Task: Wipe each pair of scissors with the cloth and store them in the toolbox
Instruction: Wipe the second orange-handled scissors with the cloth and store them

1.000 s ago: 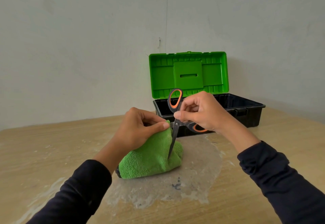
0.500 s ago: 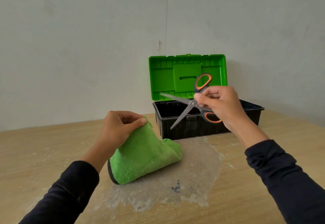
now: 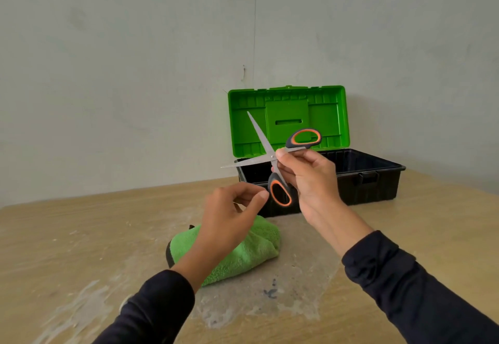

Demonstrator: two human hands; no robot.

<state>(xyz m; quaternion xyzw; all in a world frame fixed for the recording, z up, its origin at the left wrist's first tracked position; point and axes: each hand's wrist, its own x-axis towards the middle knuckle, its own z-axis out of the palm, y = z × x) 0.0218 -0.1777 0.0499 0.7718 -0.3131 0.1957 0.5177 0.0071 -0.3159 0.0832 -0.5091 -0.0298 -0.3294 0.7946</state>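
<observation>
Storing step: scissors [image 3: 272, 154] gripped splayed in right hand [image 3: 307, 179]; left hand [image 3: 232, 208] loosely curled, empty. Close blades, lower into toolbox [image 3: 378, 179] at 1 o'clock.

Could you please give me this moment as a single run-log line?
right hand: holds scissors, blades open, in air | left hand: off cloth, empty | toolbox: lid up | step: not stored
</observation>
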